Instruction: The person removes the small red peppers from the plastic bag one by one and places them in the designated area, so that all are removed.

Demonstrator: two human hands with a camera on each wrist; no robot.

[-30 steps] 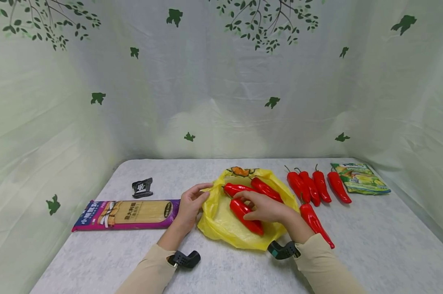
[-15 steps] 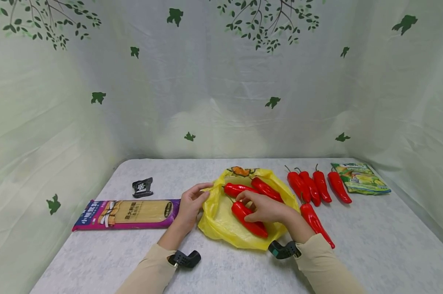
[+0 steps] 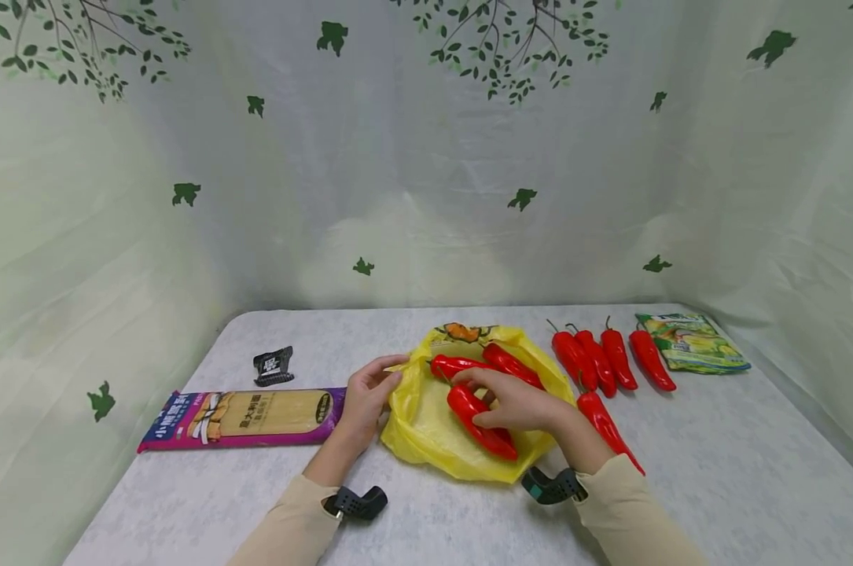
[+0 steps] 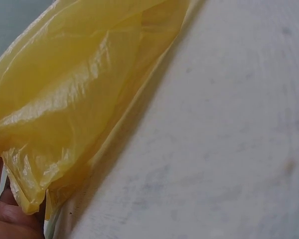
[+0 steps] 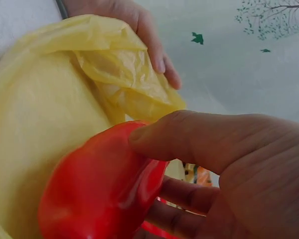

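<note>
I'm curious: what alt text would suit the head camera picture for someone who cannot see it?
A person's right hand grips a red pepper over an open yellow bag whose edge the left hand holds. More red peppers lie right of it on a grey table.

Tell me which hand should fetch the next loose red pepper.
Right, probably. The loose red peppers lie beside the right hand, once it drops its own red pepper. The left hand holds the yellow plastic bag open.
</note>
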